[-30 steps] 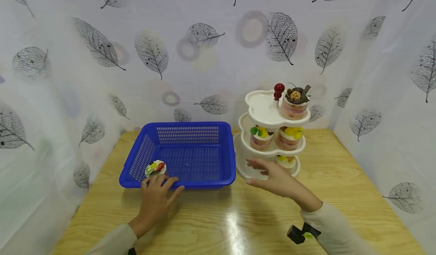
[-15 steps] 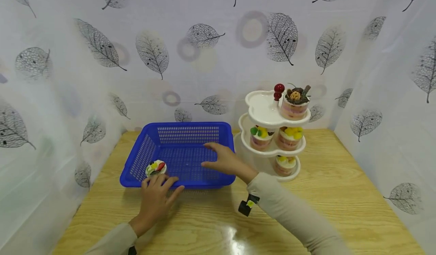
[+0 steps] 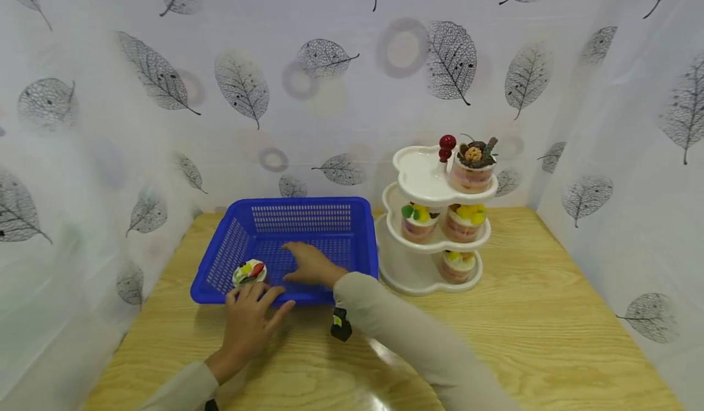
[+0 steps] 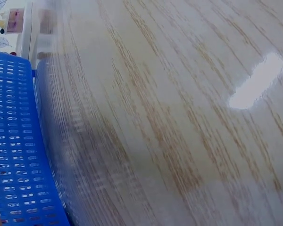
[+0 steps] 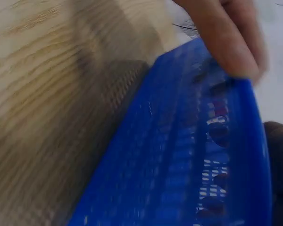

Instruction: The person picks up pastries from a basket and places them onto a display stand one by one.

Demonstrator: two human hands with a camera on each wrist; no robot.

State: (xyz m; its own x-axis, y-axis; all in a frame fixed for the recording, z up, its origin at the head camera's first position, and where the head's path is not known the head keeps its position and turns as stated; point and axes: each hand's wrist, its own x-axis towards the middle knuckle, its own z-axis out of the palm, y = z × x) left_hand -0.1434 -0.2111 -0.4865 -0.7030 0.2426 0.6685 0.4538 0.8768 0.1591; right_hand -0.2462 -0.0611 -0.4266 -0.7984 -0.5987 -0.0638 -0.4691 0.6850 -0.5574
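Observation:
A dessert cup (image 3: 250,272), topped with cream, a red strawberry and yellow fruit, sits in the front left corner of a blue plastic basket (image 3: 299,201). My left hand (image 3: 249,322) rests on the basket's front rim just in front of the cup, fingers spread over the edge. Over the basket, right of the cup, my right hand (image 3: 313,265) reaches in with thumb and fingers apart and holds nothing. The left wrist view catches mostly the table and the basket wall (image 4: 14,141). In the blurred right wrist view, fingers (image 5: 226,42) touch the basket rim.
Right of the basket stands a white three-tier stand (image 3: 420,179) with a red knob (image 3: 447,143). It bears a chocolate-topped dessert cup (image 3: 472,173) on top and fruit-topped dessert cups (image 3: 419,223) lower down. A leaf-print curtain (image 3: 341,112) surrounds the wooden table (image 3: 528,313).
My right hand has moved left, from beside the tiered stand to over the basket and close to the cup. My left hand has stayed on the rim.

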